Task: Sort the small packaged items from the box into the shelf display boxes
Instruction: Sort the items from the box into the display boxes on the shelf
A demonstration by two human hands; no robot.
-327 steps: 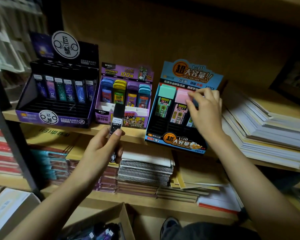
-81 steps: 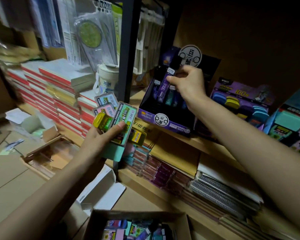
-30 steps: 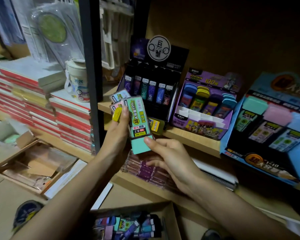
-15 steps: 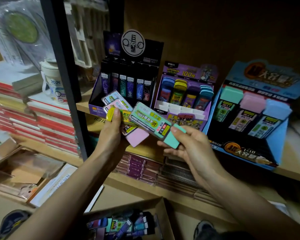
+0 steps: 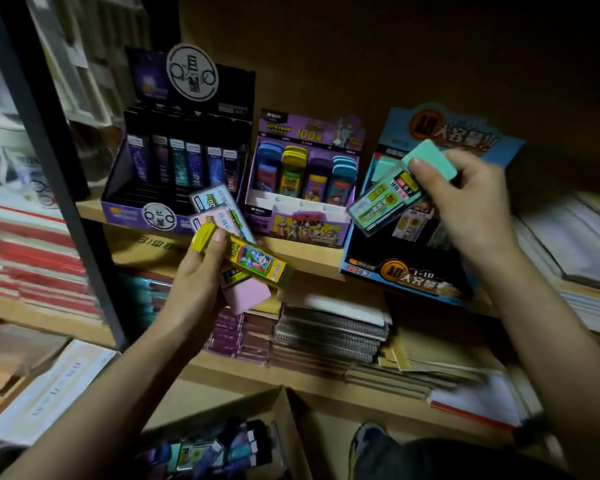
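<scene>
Moved: right hand has lifted the green-capped lead case away from the left hand, up before the blue display box.
Right grip: pinching that case's cap.
Left grip: clutching a yellow case and pink case.
Cardboard box: below, holding more cases.

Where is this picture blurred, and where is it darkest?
Head view: the right hand and its green pack are motion-smeared; the red books at left blur too; the purple box is fairly sharp; the back wall at upper right is almost black.
</scene>
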